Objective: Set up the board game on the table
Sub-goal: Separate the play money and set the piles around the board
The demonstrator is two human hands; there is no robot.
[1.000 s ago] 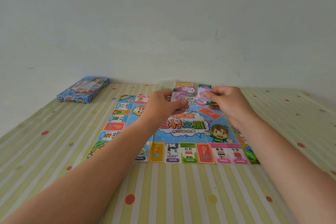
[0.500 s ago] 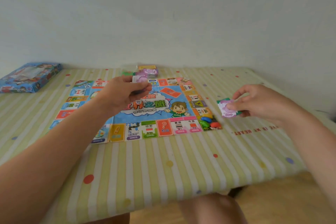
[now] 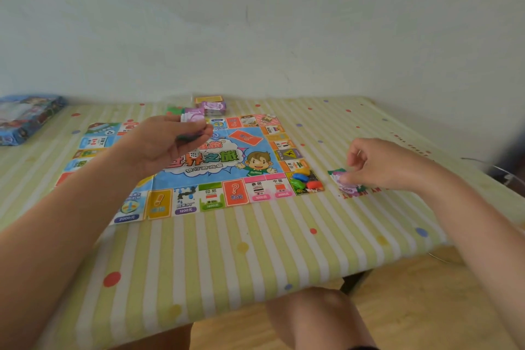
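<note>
Game board is laid flat on the striped surface. A wad of notes is clamped between the thumb and curled fingers of the left hand, held above the board's far-left part. Loose notes lie on the surface just right of the board, pinched at their far edge by the curled fingers of the right hand. Coloured tokens are piled on the board's near-right corner. A box is seen far left.
</note>
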